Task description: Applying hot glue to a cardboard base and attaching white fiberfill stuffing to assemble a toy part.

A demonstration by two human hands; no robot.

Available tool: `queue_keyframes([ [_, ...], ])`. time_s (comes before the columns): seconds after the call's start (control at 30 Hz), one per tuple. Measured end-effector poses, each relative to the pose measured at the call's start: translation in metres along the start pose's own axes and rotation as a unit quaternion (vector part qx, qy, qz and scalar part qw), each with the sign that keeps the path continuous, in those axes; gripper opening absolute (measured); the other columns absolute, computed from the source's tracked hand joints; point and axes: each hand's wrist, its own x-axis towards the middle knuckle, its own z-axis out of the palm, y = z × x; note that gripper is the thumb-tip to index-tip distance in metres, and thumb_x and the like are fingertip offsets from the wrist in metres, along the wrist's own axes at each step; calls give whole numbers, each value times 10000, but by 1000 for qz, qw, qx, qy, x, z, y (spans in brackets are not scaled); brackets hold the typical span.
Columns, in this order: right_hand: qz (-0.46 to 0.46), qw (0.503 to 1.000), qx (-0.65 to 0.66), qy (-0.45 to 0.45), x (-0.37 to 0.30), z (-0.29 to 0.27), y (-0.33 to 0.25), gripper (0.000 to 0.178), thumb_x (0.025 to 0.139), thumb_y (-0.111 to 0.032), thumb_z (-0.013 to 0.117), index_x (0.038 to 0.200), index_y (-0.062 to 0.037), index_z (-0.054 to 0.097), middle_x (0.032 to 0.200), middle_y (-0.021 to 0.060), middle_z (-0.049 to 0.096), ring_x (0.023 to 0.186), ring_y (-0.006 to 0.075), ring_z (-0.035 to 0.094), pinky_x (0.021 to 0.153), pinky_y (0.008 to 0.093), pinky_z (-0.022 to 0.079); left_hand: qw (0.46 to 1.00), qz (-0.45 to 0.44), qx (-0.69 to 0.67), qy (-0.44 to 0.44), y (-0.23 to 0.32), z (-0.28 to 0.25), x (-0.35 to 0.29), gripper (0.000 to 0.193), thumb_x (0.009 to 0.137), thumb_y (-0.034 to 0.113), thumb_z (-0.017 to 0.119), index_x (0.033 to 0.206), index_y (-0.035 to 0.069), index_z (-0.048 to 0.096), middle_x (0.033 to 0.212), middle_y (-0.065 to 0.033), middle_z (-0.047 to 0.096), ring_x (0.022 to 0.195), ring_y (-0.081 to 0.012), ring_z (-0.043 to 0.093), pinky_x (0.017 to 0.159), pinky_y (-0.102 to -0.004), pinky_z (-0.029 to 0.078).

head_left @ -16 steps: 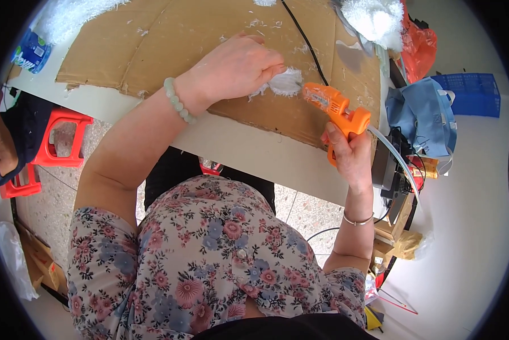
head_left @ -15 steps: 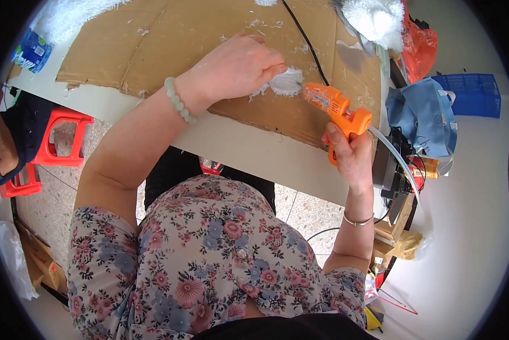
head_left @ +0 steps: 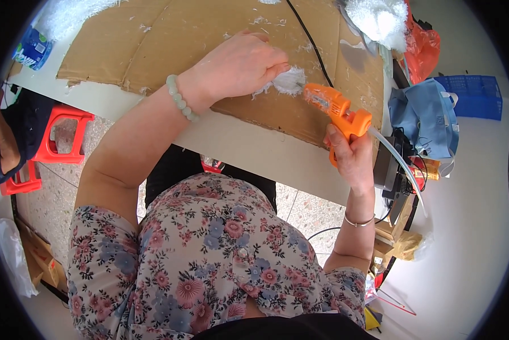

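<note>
My right hand is wrapped round the handle of an orange hot glue gun, with a long whitish glue stick sticking out of its back end. The gun's nozzle points left, at the edge of a small white fluffy piece; whether it touches cannot be made out. On the other side of that piece, my left hand is closed, its fingertips pinching the white material just above the cardboard. Part of the piece is hidden under the fingers.
A brown cardboard sheet with white scraps covers the white table. A black cord crosses it. White fluffy material lies at the far right, a blue bag hangs at the right, and red stools stand left, near another person's arm.
The view has shifted very slightly. Both hands, the glue gun and the white piece keep almost the same places relative to each other.
</note>
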Motion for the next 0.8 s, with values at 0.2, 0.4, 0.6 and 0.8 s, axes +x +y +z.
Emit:
queue_keyframes([
  [0.2,-14,1000,1,-13,-3,-3,2,177,918,-152,560,1017,-9,528,738,10,565,666,71,521,589,217,410,1000,-6,0,-8,2,-1,1,228,877,225,542,728,73,623,606,-97,569,719,-281,570,758,-400,464],
  [0.4,-9,999,31,3,4,-3,-5,180,925,-161,548,1022,-10,536,735,8,567,661,67,520,584,213,409,1000,-6,8,-10,1,-1,0,219,874,221,544,741,72,632,616,-95,580,730,-279,575,760,-399,465],
  [0.6,4,1000,2,-1,14,-1,1,176,928,-173,541,1010,-17,540,728,6,568,648,60,511,571,215,402,1000,-9,15,-20,2,-2,1,212,873,220,540,749,81,640,627,-91,589,750,-276,584,766,-397,463],
  [0.8,-5,1000,25,-12,-2,-2,-3,166,925,-157,539,1014,-17,530,732,7,564,648,62,506,573,215,397,1000,-12,13,-22,1,-3,0,209,876,218,533,753,84,636,647,-87,599,759,-271,586,772,-394,459],
])
